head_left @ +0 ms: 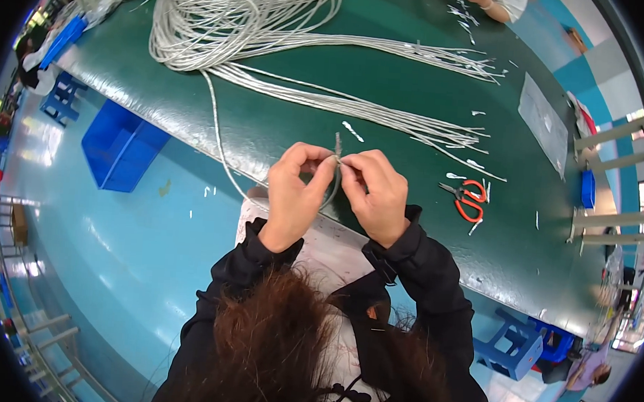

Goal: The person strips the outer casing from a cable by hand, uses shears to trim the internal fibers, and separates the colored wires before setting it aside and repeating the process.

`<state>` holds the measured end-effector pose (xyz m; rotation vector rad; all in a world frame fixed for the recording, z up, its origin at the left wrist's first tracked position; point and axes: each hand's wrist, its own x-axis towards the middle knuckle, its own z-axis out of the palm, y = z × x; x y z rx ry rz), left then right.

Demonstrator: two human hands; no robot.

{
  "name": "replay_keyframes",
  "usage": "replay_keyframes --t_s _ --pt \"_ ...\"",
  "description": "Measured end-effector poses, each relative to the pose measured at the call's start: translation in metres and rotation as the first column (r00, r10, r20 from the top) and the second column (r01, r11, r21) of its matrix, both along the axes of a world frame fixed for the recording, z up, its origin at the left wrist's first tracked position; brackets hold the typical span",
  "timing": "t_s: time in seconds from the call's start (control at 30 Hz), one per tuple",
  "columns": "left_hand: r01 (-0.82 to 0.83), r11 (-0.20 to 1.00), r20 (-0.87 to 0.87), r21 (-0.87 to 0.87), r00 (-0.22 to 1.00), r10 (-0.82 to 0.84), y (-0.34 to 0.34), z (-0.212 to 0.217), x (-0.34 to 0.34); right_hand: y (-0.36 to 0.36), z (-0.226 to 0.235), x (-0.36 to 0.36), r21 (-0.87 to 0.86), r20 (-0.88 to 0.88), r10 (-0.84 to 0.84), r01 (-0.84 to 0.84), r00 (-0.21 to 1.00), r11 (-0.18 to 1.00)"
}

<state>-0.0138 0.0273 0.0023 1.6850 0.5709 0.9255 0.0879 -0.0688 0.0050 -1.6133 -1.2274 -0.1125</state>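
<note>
Brown hair [273, 338] is nearest | left hand [298, 192] and right hand [376, 197] both pinch grey cable [338, 141], which sits between them | its end points forward, over green table [518, 250] | neither hand is nearer

You wear a black jacket whose left sleeve [213, 297] and right sleeve [442, 289] are long, loose and creased at the elbows. The cloth bunches at the left cuff [266, 243] and right cuff [400, 243], and a dark strap [383, 268] sits by the right one. Your left hand [297, 192] and right hand [375, 193] are bare. Beneath, your pale garment [326, 249] carries small, faint reddish marks. At the near edge you show a black knotted trim [343, 395]; your long brown hair [273, 331] hangs in loose strands.
</note>
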Motion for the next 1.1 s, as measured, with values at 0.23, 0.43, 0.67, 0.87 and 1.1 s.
replay_keyframes --t_s 0.23,0.43,0.67,0.87,1.1 --pt "0.039 0.994 -0.032 -0.106 0.999 -0.042 -0.002 -0.005 -0.002 -0.003 0.005 0.005 -0.02 -0.314 0.138 -0.152 0.939 0.988" --pt "0.108 0.853 0.104 -0.511 0.993 -0.064 0.007 -0.001 -0.001 -0.002 0.003 0.009 0.061 -0.592 0.413 -0.473 0.692 0.879" --pt "0.205 0.783 0.205 -0.587 0.974 -0.102 0.007 -0.004 0.001 -0.002 -0.002 0.024 0.364 -0.918 0.39 -0.234 0.075 0.902" --pt "0.05 0.957 0.116 -0.285 0.993 -0.017 0.007 -0.011 0.002 0.0 0.012 0.009 0.013 -0.92 0.175 -0.419 0.351 0.908" --pt "0.001 1.0 -0.005 0.026 1.0 -0.001 0.009 0.002 -0.002 -0.001 0.002 0.003 0.077 -0.841 0.297 -0.442 0.452 0.894"
